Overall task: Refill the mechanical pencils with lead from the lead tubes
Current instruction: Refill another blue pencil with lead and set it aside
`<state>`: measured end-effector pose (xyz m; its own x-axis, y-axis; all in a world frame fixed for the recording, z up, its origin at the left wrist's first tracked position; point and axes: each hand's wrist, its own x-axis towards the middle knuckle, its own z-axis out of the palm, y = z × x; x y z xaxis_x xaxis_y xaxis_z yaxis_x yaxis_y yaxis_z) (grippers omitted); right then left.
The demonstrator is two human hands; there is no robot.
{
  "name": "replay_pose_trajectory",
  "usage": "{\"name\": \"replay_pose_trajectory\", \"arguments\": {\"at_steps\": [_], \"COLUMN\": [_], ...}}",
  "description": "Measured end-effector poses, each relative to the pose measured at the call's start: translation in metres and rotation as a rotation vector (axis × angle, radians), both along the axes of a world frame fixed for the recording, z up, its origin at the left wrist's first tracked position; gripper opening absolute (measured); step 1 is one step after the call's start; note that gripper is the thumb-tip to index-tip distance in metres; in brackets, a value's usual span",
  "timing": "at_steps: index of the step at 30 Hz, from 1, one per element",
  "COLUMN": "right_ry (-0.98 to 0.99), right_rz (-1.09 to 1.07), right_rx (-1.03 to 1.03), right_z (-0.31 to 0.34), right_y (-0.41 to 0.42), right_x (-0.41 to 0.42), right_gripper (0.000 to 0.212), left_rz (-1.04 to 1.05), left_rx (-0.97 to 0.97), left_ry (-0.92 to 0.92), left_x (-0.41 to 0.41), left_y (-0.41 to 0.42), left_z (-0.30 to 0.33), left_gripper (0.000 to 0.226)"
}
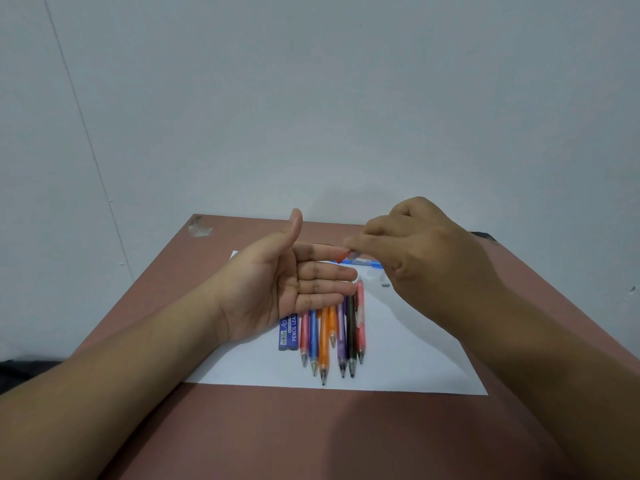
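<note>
Several mechanical pencils [323,344] in pink, blue, orange, purple and black lie side by side on a white sheet of paper [398,372], tips toward me. A blue lead tube [288,332] marked PENCIL LEAD lies at their left. My left hand [294,282] hovers flat and palm-up over the pencils' far ends, thumb raised, holding nothing. My right hand [415,254] pinches a small pale tube with a red end [346,253] just past my left fingertips. Most of that tube is hidden by my fingers.
The paper lies on a reddish-brown table [311,438] set against a pale wall. A blue item [360,262] lies on the paper's far part, partly behind my right hand. A tiny grey piece [385,284] sits near it.
</note>
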<state>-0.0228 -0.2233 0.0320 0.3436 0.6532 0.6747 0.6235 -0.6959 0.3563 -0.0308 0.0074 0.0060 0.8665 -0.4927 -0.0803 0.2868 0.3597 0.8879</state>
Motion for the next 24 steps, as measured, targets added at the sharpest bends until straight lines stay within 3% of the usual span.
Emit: {"name": "replay_pose_trajectory", "arguments": {"at_steps": [2,5,7,13,17,24], "right_ry": [-0.004,0.000,-0.001,0.007,0.049,0.166], "right_rz": [0.001,-0.049,-0.050,-0.067,-0.006,-0.011], "right_rx": [-0.003,-0.013,-0.010,0.006,-0.012,0.013], "right_z": [0.0004,0.0023,0.0038,0.0031,0.0035,0.0048], "right_y": [0.0004,0.0053,0.0057,0.0059,0.0001,0.0043], "right_x": [0.0001,-0.0016,-0.0023,-0.0036,-0.0002,-0.0003], "right_gripper": [0.054,0.082,0.090,0.084,0.043,0.062], "left_rz": [-0.004,-0.013,-0.014,-0.005,-0.011,-0.027], "left_rx": [0.001,-0.010,-0.013,-0.005,0.007,-0.004], "left_ry": [-0.002,-0.003,-0.004,-0.001,-0.006,-0.004], "left_x": [0.0000,0.0003,0.0003,-0.0008,0.0001,0.0005], "left_y": [-0.0001,0.0004,0.0009,-0.0001,0.0005,0.0011], "left_z": [0.0002,-0.0007,-0.0010,0.0000,-0.0001,-0.0012], "left_gripper": [0.084,0.086,0.086,0.084,0.083,0.086]}}
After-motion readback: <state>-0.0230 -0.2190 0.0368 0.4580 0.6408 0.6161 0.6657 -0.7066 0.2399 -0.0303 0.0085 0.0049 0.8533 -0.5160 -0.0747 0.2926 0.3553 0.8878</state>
